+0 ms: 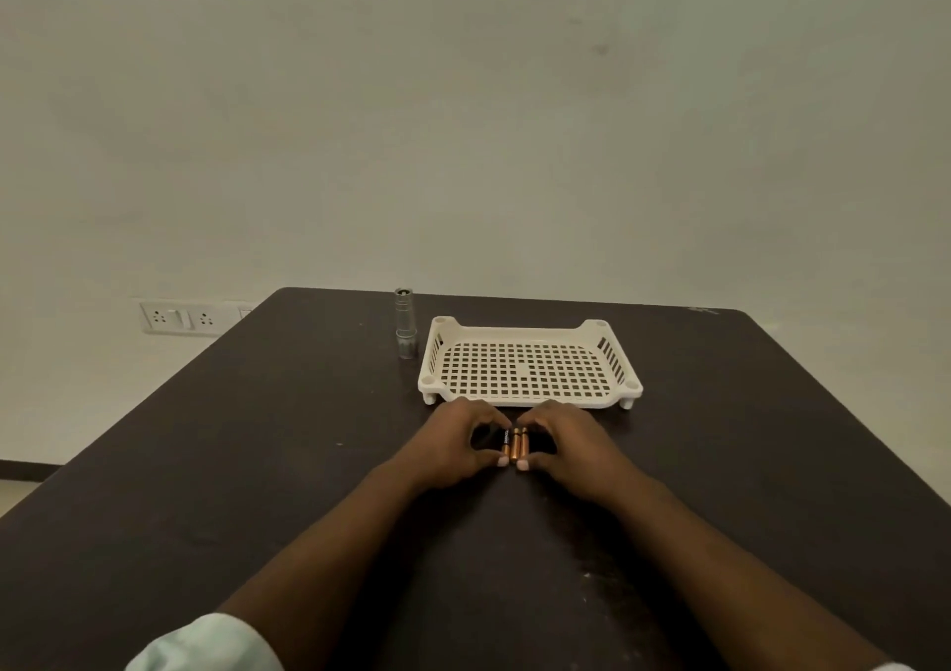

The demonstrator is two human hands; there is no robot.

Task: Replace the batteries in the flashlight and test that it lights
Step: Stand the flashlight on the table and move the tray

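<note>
A small silver flashlight stands upright on the dark table, near the far edge, left of the tray. A few copper-and-black batteries lie side by side on the table in front of the tray. My left hand and my right hand curl around the batteries from either side, with thumbs and fingertips touching their ends. The batteries rest on the table between the two hands.
A white perforated plastic tray with nothing in it sits just beyond the hands. A wall socket plate is on the wall at the left, behind the table. The table's left edge runs diagonally at the left.
</note>
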